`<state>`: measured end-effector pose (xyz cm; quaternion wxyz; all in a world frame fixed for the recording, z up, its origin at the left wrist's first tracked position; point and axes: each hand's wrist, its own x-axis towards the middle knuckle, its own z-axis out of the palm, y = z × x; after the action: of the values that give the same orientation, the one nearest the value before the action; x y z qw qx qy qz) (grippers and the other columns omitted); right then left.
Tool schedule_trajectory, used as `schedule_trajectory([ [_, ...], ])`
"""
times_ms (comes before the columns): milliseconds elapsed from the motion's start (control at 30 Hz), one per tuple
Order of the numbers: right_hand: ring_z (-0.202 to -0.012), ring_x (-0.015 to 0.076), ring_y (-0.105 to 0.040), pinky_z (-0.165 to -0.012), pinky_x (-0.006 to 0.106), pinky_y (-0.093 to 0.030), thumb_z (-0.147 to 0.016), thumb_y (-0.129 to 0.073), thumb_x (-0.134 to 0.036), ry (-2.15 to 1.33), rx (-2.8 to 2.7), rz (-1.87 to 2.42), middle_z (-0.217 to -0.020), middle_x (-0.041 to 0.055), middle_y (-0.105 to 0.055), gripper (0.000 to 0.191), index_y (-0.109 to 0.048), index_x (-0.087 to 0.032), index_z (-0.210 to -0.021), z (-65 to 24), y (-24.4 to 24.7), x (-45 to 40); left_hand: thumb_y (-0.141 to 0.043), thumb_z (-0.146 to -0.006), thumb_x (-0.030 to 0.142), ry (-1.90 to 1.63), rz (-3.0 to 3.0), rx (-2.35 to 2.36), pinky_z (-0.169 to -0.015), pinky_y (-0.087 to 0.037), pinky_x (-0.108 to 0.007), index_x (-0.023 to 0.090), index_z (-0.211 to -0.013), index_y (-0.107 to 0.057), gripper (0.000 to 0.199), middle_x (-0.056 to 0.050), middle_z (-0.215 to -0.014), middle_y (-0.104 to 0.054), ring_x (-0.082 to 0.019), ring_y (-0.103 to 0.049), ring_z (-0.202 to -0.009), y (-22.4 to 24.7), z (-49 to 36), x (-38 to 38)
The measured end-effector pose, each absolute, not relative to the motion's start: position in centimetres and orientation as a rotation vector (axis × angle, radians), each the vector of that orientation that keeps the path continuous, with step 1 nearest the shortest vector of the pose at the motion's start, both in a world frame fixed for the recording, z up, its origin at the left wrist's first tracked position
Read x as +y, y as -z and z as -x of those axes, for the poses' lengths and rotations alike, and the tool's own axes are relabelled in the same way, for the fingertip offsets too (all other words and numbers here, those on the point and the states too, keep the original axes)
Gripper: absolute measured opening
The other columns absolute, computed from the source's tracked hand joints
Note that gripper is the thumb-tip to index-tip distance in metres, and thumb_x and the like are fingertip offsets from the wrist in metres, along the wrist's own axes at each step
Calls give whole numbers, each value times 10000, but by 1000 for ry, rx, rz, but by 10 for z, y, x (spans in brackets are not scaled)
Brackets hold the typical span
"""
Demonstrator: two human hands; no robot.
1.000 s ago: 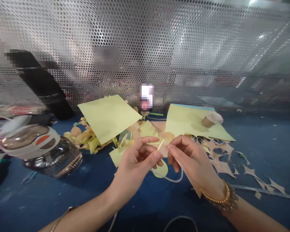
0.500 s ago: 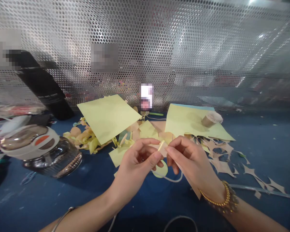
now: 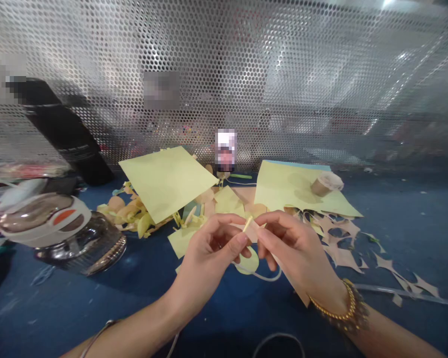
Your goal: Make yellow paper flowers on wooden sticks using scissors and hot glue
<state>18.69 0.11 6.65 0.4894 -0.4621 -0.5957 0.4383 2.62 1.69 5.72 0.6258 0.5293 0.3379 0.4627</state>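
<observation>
Between my two hands is a small folded piece of pale yellow paper (image 3: 249,226). My left hand (image 3: 219,243) pinches its left side between thumb and forefinger. The fingertips of my right hand (image 3: 289,243) close on its right edge. Just below the fingers lies a light green paper circle (image 3: 248,260), partly covered by my left fingers. A thin white cord (image 3: 267,278) loops beneath both hands. Beyond them lie yellow and peach paper pieces, including a yellow square (image 3: 229,200).
A large yellow sheet (image 3: 168,181) rests on cut scraps at left. Another sheet (image 3: 283,186) at right carries a tape roll (image 3: 326,184). A glass jar (image 3: 80,246) and black bottle (image 3: 65,132) stand left. Peach offcuts (image 3: 343,256) lie right. Perforated metal (image 3: 224,59) backs the blue table (image 3: 142,293).
My right forefinger has shifted slightly left, closer to the folded paper's top. The paper appears a little more tightly folded. Both hands otherwise keep nearly the same place.
</observation>
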Motion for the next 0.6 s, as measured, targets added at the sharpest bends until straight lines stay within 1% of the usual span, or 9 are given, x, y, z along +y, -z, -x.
schedule_trajectory([
  [367,-384,36,-483,-376,132,-413,-870,-571,-354,-1078,-1433,1102,-543,-70,-575,117,-604,-244,-891,-185,-64,-2,-607,-846,245,-1096,-1222,757,-536,-427,-136,216,-949,-590,108,57,-664,-599,-50,-571,-606,-56,-29,16],
  [600,-391,40,-484,-386,141,-420,-872,-566,-336,-1068,-1446,1103,-542,-66,-564,113,-601,-229,-889,-184,-66,-3,-612,-836,246,-1127,-1260,788,-517,-450,-151,190,-922,-597,103,34,-665,-598,-68,-561,-598,-55,-29,16],
])
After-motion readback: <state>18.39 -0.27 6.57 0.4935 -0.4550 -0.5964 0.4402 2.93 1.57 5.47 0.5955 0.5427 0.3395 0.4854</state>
